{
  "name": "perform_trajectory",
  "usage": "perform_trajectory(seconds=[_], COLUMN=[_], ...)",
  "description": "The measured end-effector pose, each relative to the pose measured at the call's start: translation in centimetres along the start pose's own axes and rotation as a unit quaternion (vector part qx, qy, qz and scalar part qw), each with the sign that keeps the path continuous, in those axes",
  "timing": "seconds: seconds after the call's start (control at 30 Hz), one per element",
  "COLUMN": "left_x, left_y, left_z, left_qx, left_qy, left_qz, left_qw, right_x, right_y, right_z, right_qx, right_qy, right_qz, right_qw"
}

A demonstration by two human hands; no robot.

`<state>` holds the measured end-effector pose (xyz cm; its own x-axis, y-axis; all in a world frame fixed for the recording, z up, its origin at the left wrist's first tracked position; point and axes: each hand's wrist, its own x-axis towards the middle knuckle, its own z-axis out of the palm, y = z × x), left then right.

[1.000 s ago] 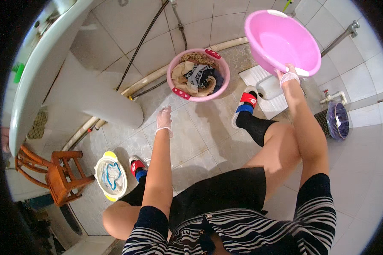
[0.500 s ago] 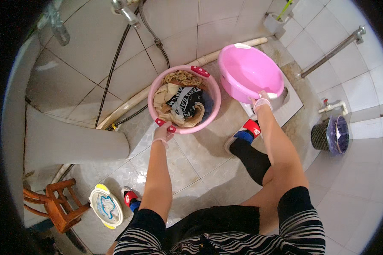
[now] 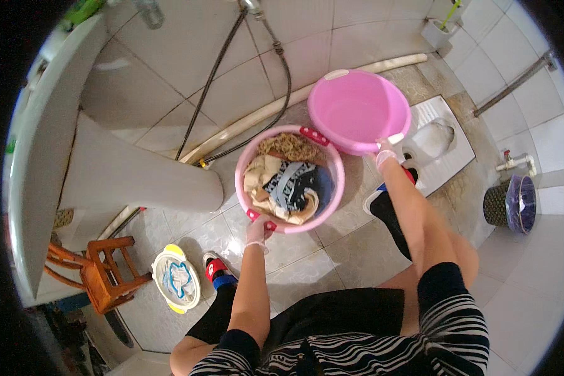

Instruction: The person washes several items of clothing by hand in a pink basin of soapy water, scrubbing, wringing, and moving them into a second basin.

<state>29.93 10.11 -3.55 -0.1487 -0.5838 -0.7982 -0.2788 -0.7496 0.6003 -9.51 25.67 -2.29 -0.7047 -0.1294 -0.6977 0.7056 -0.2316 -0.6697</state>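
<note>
My left hand (image 3: pixel 257 231), in a thin translucent glove, grips the red dotted handle on the near rim of a pale pink basin (image 3: pixel 339 191). Inside it lie clothes (image 3: pixel 288 182): black with a grey lettered band, cream, brown lacy and dark blue pieces. My right hand (image 3: pixel 384 154), gloved alike, closes on the white handle at the near edge of a brighter pink basin (image 3: pixel 356 103). That second basin holds nothing I can see and sits slightly tilted, close to the far right of the clothes basin. My right fingertips are partly hidden by the rim.
Right of the basins is a white squat toilet (image 3: pixel 435 135), with a lidless bin (image 3: pixel 496 203) beyond. A sink pedestal (image 3: pixel 138 172), wooden chair (image 3: pixel 109 276) and small white-yellow basin (image 3: pixel 192 294) stand left. Pipes and a hose (image 3: pixel 288 81) run along the wall.
The bright pink basin has moved left toward the clothes basin, uncovering more of the squat toilet. Both hands keep their grips. The whole view has shifted.
</note>
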Motion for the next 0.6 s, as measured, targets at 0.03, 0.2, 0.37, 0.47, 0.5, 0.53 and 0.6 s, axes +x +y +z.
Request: perform_trajectory(seconds=[0.03,0.2,0.37,0.47,0.5,0.53,0.6], left_x=[-0.9,-2.9,-3.5,-7.1,-8.2,-8.9,-8.5], left_y=[-0.8,-4.7,-9.1,-7.8,-8.3,-8.5,-7.1], left_z=[-0.7,-6.4,-11.9,-9.9,-10.8,-11.6,-9.8], left_qx=[0.001,0.007,0.001,0.072,0.054,0.038,0.133], left_qy=[0.003,0.069,0.047,0.074,0.096,0.111,0.119], left_qz=[-0.006,-0.023,-0.033,0.01,0.012,0.016,0.064], left_qw=[1.0,0.997,0.998,0.995,0.994,0.993,0.982], right_x=[-0.1,-3.5,-8.4,-9.9,-13.3,-16.8,-15.4], right_y=[1.2,9.5,13.6,12.3,12.8,13.1,14.3], right_z=[0.0,3.7,5.3,5.4,6.2,6.6,3.6], right_qx=[-0.003,0.069,0.022,-0.201,-0.312,-0.415,-0.546], right_qy=[0.005,-0.009,-0.121,-0.062,-0.045,-0.027,-0.153], right_qz=[0.011,0.074,0.151,0.08,0.035,-0.02,-0.432], right_qw=[1.0,0.995,0.981,0.974,0.948,0.909,0.702])
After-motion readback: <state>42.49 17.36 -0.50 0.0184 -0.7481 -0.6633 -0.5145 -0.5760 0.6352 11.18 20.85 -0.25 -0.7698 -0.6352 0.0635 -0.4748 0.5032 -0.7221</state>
